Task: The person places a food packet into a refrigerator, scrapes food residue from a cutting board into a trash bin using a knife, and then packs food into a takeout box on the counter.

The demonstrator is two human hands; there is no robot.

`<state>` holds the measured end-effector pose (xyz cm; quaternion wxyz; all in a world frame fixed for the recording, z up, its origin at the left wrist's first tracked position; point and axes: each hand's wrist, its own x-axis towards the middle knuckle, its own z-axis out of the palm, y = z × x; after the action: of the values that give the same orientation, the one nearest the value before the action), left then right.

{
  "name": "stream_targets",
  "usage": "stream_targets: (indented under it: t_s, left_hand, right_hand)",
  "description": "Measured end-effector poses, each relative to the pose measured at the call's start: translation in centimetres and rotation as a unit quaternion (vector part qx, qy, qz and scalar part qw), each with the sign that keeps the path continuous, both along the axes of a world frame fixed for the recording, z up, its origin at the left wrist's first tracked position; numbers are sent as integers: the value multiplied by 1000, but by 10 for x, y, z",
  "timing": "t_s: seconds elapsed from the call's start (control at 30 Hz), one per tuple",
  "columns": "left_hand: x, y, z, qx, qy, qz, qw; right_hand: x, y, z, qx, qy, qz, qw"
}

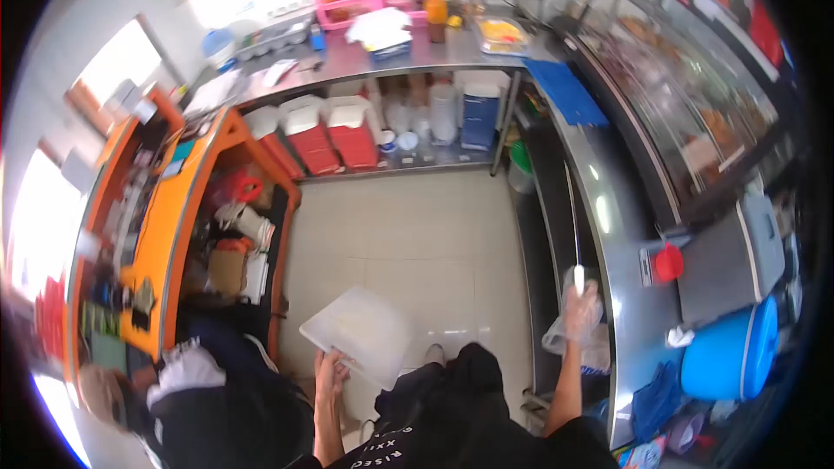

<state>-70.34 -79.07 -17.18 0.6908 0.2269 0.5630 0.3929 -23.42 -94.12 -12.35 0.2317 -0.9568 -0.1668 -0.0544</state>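
My left hand (330, 372) grips the lower left edge of a white rectangular plastic tray or lid (360, 334), which is tilted above the floor. On the right, my right hand (580, 304) is closed round the white handle of a long thin tool (574, 226); its shaft points away from me. A clear plastic bag (560, 334) hangs around or beside my right hand; whether the hand holds it is hard to tell. The hand is close to the edge of the steel counter (621, 295).
A person (226, 408) in a cap is close on my left, beside the orange counter (155, 260). Red boxes (352, 139) stand under the back counter (347, 65). A glass display case (678, 95), red bowl (668, 264) and blue container (730, 352) are on the right.
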Motion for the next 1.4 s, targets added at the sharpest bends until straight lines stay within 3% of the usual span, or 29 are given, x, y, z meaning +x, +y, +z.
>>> stream_targets:
  t_s: [0.1, 0.13, 0.27, 0.47, 0.63, 0.73, 0.83, 1.1, 1.2, 1.37, 1.4]
  left_hand:
    - [62, 76, 16, 11, 32, -81, 996]
    - [82, 96, 17, 17, 16, -92, 996]
    - [160, 183, 14, 9, -32, -142, 989]
    - [307, 287, 75, -3, -112, -233, 966]
    - [429, 394, 92, 17, -133, -315, 940]
    - [500, 454, 101, 12, -180, -401, 898]
    - [584, 497, 135, 12, -134, -460, 877]
    - [773, 604, 157, -42, -73, -609, 789]
    - [838, 643, 154, -104, -73, -660, 740]
    - [955, 672, 139, -92, -80, -754, 646]
    - [974, 675, 131, -115, -72, -768, 627]
  right_hand:
    - [41, 28, 27, 4, 7, -10, 1000]
    - [65, 30, 7, 15, -60, -3, 998]
    - [129, 72, 1, 20, -67, -55, 996]
    - [234, 133, -4, -12, -85, -86, 993]
    - [302, 185, -5, -21, -9, -142, 990]
    - [337, 205, -15, -14, -14, -137, 990]
    - [358, 233, -13, -12, 19, -176, 984]
    - [386, 286, -19, 10, 33, -261, 965]
    - [382, 305, -6, -11, 46, -294, 955]
    - [390, 352, 17, -38, 58, -401, 913]
    - [389, 362, 23, -63, 54, -372, 925]
